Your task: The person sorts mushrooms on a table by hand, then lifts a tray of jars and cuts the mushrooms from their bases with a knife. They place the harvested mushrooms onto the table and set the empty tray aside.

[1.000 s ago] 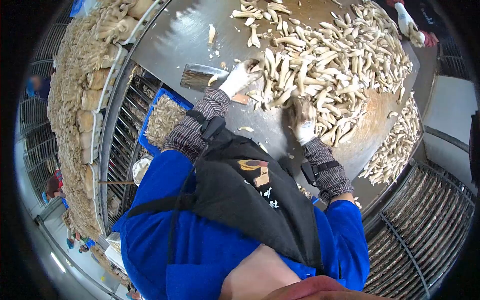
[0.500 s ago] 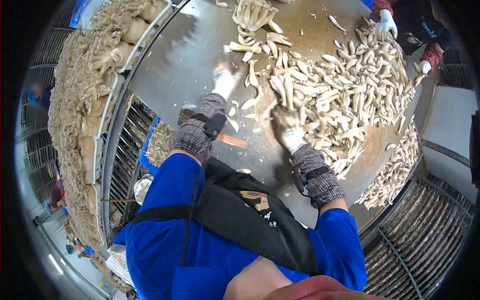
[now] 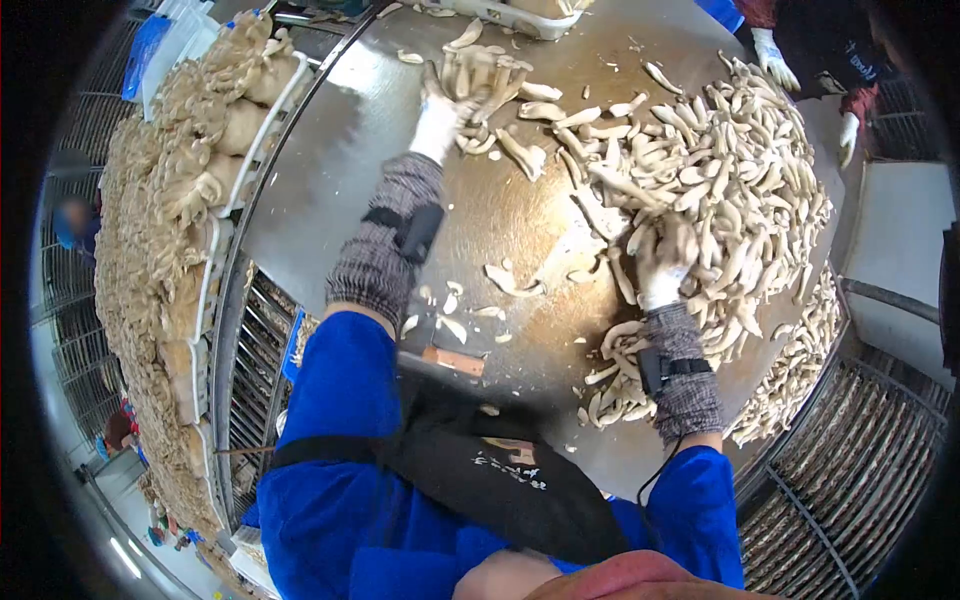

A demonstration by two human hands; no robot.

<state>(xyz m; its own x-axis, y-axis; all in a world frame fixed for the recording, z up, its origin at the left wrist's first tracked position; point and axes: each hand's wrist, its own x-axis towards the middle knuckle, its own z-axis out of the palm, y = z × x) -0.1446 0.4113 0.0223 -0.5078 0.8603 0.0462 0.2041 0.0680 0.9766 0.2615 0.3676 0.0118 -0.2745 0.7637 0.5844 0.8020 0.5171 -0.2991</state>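
Toward twelve o'clock on the surface (image 3: 510, 222), the left hand (image 3: 442, 118) is at some mushrooms (image 3: 500, 76); toward two, the right hand (image 3: 662, 262) meets the mushroom pile (image 3: 740, 185). Blur hides whether either's fingers grip. At twelve, a white tray (image 3: 537, 27) is cut off.

Single head-worn view, round-edged wide; looks forward, down onto hands (image 3: 438, 122), table (image 3: 325, 205) close.

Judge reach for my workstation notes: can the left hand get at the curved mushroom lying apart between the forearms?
Probably yes: bare tabletop lies between the left hand and the curved mushroom, though it may first need to leave the mushroom cluster.
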